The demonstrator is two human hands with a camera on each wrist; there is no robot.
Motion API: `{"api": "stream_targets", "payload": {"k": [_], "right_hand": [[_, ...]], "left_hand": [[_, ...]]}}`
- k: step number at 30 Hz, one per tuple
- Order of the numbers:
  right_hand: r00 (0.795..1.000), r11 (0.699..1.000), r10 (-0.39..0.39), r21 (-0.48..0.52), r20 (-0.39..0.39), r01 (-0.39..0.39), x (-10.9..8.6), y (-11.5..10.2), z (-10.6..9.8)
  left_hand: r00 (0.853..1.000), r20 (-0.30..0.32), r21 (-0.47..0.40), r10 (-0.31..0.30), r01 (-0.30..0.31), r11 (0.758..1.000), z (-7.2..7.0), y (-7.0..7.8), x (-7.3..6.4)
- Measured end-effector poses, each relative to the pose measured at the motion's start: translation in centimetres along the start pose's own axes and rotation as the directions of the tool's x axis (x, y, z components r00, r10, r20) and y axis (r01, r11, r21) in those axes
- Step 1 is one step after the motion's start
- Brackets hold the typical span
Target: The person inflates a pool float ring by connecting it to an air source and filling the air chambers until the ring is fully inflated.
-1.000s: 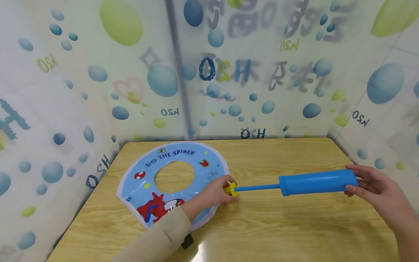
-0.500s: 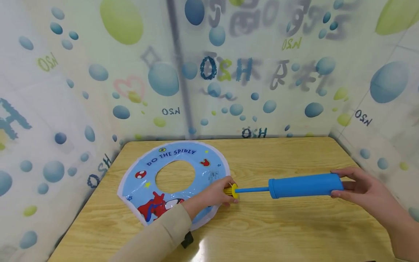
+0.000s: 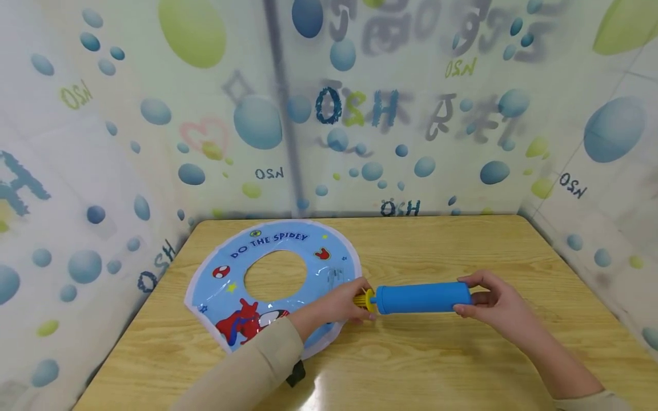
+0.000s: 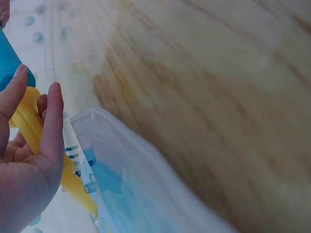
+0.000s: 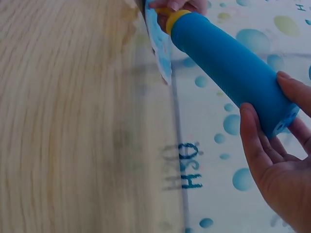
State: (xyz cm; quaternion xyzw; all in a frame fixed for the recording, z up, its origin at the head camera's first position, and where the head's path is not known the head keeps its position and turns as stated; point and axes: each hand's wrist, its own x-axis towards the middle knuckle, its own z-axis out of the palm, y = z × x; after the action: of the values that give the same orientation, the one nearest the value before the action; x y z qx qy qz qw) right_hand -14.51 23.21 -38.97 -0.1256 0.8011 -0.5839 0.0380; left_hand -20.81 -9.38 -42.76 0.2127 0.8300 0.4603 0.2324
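A blue hand pump [image 3: 424, 298] lies level across the middle of the head view, over the table. My left hand [image 3: 341, 301] grips its yellow end [image 3: 366, 300]. In the left wrist view, this yellow piece [image 4: 30, 124] runs down towards clear plastic at the edge of a blue swim ring [image 3: 334, 242]. The ring lies flat, printed with a red cartoon figure and "DO THE SPIDEY". My right hand [image 3: 493, 305] holds the far end of the blue barrel with fingertips and thumb, as the right wrist view also shows. Almost none of the rod shows between barrel and yellow end.
The wooden table [image 3: 514, 365] has its back edge against a pale patterned curtain [image 3: 437, 114], with more of it at both sides. A small black object [image 3: 296, 374] shows beneath my left sleeve [image 3: 257, 362].
My right hand has moved left with the pump's barrel, up close to the yellow end, so the long blue rod has slid out of sight. The left hand and ring have stayed in place.
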Motion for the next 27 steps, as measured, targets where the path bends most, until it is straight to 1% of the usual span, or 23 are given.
{"api": "stream_targets", "payload": {"k": [5, 8, 10, 15, 18, 20, 24, 27], "right_hand": [[1.000, 1.000, -0.011, 0.013, 0.004, 0.011, 0.4, 0.0, 1.4], [1.000, 1.000, -0.015, 0.017, -0.009, 0.016, 0.3, 0.0, 1.5], [0.999, 0.999, -0.041, 0.024, -0.023, 0.042, 0.1, 0.1, 1.2], [0.986, 0.989, -0.135, 0.041, -0.094, 0.139, -0.6, 0.6, -0.6], [0.977, 0.980, -0.166, 0.085, -0.138, 0.178, -1.3, 0.7, -2.0], [0.971, 0.970, -0.180, 0.137, -0.159, 0.202, -1.8, 0.7, -2.9], [0.958, 0.948, -0.215, 0.194, -0.191, 0.252, -2.6, 0.5, -4.4], [0.944, 0.948, -0.229, 0.165, -0.237, 0.271, -3.2, 0.5, -5.8]], "left_hand": [[1.000, -0.002, 0.007, 0.005, -0.005, 1.000, -0.1, 0.0, 0.0], [1.000, -0.006, -0.020, -0.004, 0.004, 1.000, -0.2, 0.0, -0.1], [1.000, -0.011, -0.042, -0.021, 0.021, 0.999, -0.2, 0.0, -0.1], [0.998, -0.032, -0.064, -0.054, 0.052, 0.997, -0.3, 0.1, 0.0], [0.997, -0.045, -0.050, -0.068, 0.066, 0.997, -0.4, 0.2, 0.1], [0.996, -0.050, -0.051, -0.067, 0.065, 0.997, -0.5, 0.2, 0.2], [0.996, -0.068, -0.060, -0.049, 0.045, 0.997, -1.0, 0.0, 0.6], [0.997, -0.069, -0.056, -0.039, 0.035, 0.998, -1.3, 0.0, 1.1]]}}
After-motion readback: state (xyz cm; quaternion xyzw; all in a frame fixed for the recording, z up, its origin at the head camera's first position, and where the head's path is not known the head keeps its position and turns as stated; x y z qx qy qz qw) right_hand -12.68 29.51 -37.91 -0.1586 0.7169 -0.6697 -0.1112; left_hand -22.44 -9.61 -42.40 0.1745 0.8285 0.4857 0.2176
